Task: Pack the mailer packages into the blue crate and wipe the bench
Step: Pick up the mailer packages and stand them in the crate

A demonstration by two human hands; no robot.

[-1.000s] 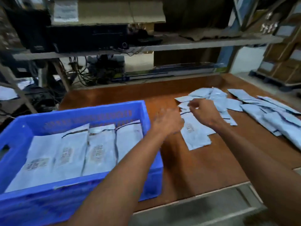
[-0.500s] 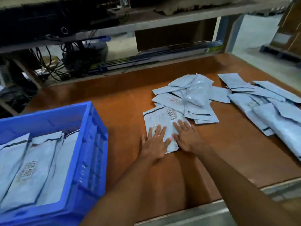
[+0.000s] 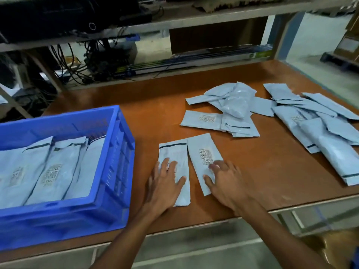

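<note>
Two pale blue mailer packages lie side by side near the bench's front edge. My left hand [image 3: 165, 183] rests flat, fingers spread, on the left mailer [image 3: 174, 152]. My right hand [image 3: 225, 181] presses flat on the right mailer [image 3: 202, 146], just below its printed code. The blue crate [image 3: 116, 152] stands at the left and holds several mailers [image 3: 56, 169] standing in a row. A loose pile of mailers [image 3: 229, 109] lies in the middle of the bench, and another pile [image 3: 320, 125] spreads along its right side.
The brown bench top [image 3: 151, 105] ends in a pale front edge [image 3: 213, 222]. Behind it runs a shelf [image 3: 174, 18] with dark equipment and tangled cables [image 3: 93, 61]. Cardboard boxes [image 3: 349, 43] stand at the far right.
Both hands drew mailers from the middle pile toward the front edge. The mailers have been spread apart and now lie side by side, one under each hand. The view shifted left and down.
</note>
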